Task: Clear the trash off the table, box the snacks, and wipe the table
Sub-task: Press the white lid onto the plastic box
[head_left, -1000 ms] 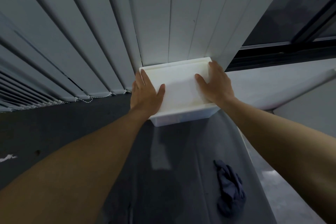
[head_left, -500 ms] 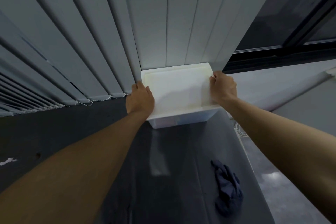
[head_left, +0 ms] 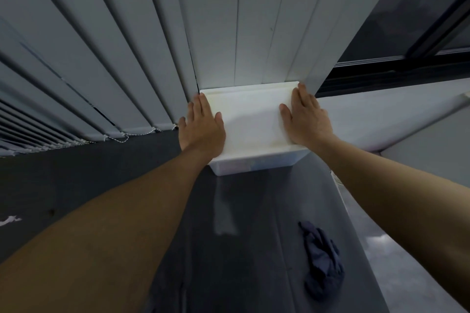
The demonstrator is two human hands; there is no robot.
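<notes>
A white lidded plastic box (head_left: 250, 119) stands at the far end of the dark grey table (head_left: 254, 249), against the blinds. My left hand (head_left: 202, 129) lies flat on the lid's left side with straight fingers. My right hand (head_left: 306, 119) presses flat on the lid's right side, fingers reaching the far corner. Through the box's translucent front wall (head_left: 254, 166) some contents show faintly. A crumpled dark blue cloth (head_left: 323, 264) lies on the table near its right edge, close to me.
Grey vertical blinds (head_left: 127, 58) hang behind and to the left of the box. A dark window frame (head_left: 396, 63) and a pale sill are at the right. Light floor (head_left: 396, 277) shows beyond the table's right edge.
Half a second ago both hands gripped the lid's side edges with curled fingers. Now both lie flat on top of the lid again, pressing down.
</notes>
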